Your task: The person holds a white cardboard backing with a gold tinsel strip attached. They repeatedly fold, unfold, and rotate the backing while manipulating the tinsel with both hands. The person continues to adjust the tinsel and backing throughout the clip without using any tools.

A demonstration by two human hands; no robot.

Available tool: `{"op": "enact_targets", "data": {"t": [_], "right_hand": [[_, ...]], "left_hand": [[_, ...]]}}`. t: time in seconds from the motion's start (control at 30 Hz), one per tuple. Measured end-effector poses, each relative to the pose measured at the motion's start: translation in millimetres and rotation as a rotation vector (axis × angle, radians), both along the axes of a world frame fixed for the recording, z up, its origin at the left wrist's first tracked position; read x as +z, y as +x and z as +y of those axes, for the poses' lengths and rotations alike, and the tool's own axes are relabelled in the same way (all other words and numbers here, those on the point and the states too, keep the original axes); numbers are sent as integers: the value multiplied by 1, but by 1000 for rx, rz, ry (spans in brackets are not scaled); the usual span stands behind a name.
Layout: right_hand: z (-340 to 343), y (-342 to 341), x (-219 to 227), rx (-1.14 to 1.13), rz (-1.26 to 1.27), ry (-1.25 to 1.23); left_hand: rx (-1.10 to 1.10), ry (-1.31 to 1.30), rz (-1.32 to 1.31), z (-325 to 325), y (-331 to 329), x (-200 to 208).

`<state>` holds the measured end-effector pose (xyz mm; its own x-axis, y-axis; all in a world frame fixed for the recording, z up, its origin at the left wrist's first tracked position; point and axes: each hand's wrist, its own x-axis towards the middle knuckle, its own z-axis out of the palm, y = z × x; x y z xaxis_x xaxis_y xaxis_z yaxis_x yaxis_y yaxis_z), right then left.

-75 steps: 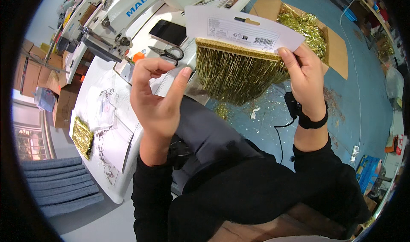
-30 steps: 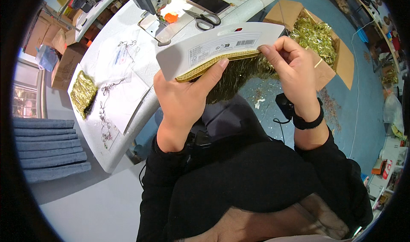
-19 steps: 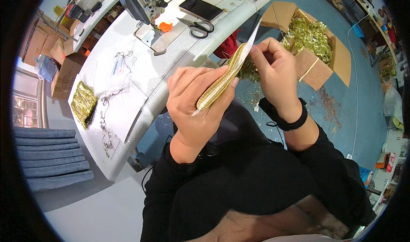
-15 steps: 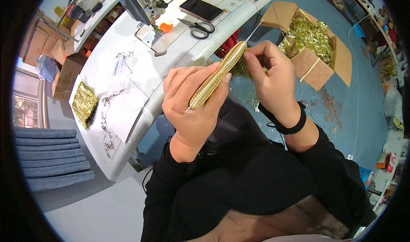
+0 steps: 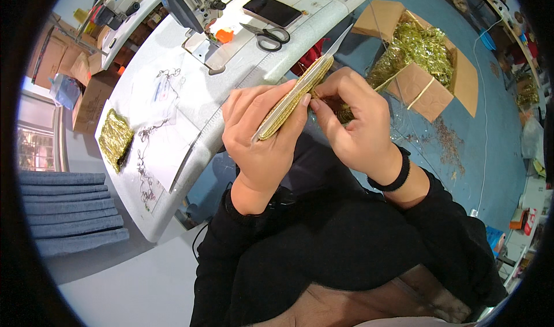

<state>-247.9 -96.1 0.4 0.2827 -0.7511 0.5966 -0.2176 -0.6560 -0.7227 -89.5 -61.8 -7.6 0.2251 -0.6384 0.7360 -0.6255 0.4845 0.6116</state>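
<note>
My left hand (image 5: 261, 116) grips a flat white card wound with gold braided trim (image 5: 319, 72), holding it tilted, its far end up and to the right. The card is seen nearly edge-on, its white tip reaching past the trim. Thumb and fingertips of my right hand (image 5: 360, 122) are pinched at the trim's right edge, beside my left thumb. A loose bunch of gold trim (image 5: 345, 114) shows partly under my right hand; what exactly lies between those fingertips is hidden.
On the white sewing table (image 5: 231, 93) are black scissors (image 5: 269, 37), a phone (image 5: 272, 11), a sewing machine (image 5: 186, 7), paper (image 5: 170, 148) and a gold bundle (image 5: 115, 139). An open cardboard box (image 5: 464, 82) of gold tinsel (image 5: 424, 53) stands on the floor at right.
The card has rolled in my left hand, so more of its white face shows. My right hand has moved left and down along the trim, from the far tip toward my left thumb.
</note>
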Motion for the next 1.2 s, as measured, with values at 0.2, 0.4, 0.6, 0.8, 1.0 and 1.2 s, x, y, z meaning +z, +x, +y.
{"op": "enact_targets", "data": {"t": [0.2,0.4,0.6,0.8,1.0,1.2], "right_hand": [[-5,-3,2,-2,12,-36],[-1,-3,11,4,50,74],[0,0,12,-1,59,12],[8,0,10,23,14,3],[9,-1,12,46,6,-11],[4,0,9,104,-120,108]], "left_hand": [[-55,70,-10,3,0,0],[-1,11,-123,-6,3,-3],[25,-19,-124,-8,3,-6],[22,35,84,-8,6,-6],[48,81,62,-3,11,-2],[28,62,127,-3,7,-6]]}}
